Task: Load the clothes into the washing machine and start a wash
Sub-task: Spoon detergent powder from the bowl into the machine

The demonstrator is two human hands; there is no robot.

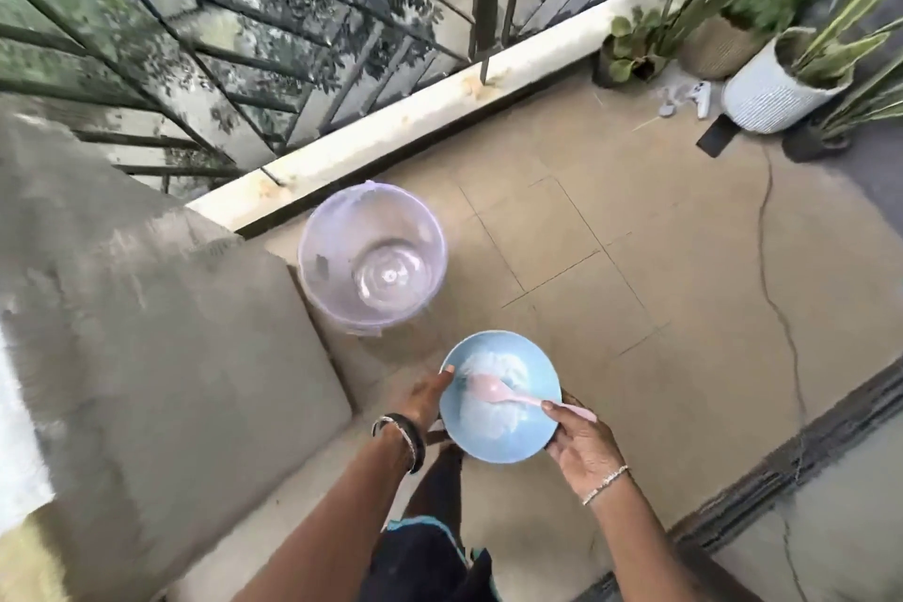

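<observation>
I hold a light blue bowl (493,430) with white powder in it above a tiled balcony floor. My left hand (426,398) grips its left rim, thumb over the edge. My right hand (584,440) supports the right side and pins the handle of a pink spoon (508,394) that lies in the powder. No clothes and no washing machine are in view.
A clear lilac bucket (312,259) stands on the floor ahead, beside a grey concrete ledge (161,332) at left. A metal railing (244,54) on a cream kerb runs behind it. Potted plants (762,83) stand far right. A thin cable (777,308) crosses the tiles.
</observation>
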